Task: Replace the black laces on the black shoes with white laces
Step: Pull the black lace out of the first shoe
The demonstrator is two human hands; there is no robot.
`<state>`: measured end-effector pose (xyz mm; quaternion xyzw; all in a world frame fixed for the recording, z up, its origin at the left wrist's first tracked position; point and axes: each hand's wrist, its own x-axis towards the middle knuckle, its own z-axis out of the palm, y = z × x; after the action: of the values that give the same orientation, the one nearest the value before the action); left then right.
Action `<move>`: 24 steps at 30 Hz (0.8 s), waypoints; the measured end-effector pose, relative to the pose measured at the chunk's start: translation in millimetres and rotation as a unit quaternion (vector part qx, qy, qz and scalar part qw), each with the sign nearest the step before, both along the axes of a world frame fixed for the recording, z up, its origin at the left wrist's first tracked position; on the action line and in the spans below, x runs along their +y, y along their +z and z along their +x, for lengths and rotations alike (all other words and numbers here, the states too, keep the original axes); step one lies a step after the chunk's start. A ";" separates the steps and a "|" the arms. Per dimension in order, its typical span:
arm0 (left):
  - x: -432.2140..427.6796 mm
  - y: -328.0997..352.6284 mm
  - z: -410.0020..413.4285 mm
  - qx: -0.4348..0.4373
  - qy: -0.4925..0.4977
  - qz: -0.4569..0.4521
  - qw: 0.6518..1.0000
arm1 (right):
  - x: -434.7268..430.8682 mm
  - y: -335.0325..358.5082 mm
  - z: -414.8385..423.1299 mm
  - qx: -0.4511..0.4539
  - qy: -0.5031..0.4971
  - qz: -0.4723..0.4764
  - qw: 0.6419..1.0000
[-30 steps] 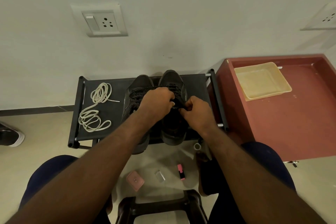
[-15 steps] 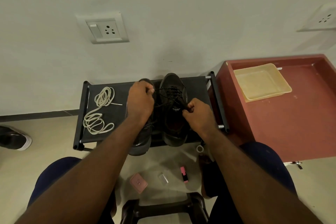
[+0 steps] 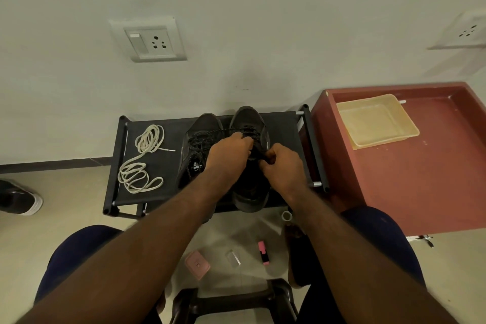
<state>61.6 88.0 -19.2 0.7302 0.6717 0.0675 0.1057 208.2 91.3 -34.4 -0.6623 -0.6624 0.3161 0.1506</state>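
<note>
The two black shoes (image 3: pixel 203 126) stand side by side on the rack (image 3: pixel 284 126), with the white laces (image 3: pixel 136 166) coiled at its left end. The left hand (image 3: pixel 228 151) and right hand (image 3: pixel 282 167) meet over the right-hand shoe (image 3: pixel 248 118), each grip pinched narrow on its black lace (image 3: pixel 223 130). The person would do best to free one crossing at a time, drawing slack out gently while steadying the shoe against sliding.

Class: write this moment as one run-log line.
step: unlacing right-hand shoe | left hand: grips black lace | right hand: pinches black lace | white laces: coiled on rack, untouched
</note>
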 end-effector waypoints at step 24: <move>-4.9 19.7 6.9 -0.064 0.026 -0.043 0.997 | -1.2 0.2 0.7 0.018 0.004 -0.002 1.000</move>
<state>68.5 83.1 0.5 0.7017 0.6844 0.0874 0.1780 208.9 90.1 -34.2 -0.6540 -0.6615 0.3299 0.1606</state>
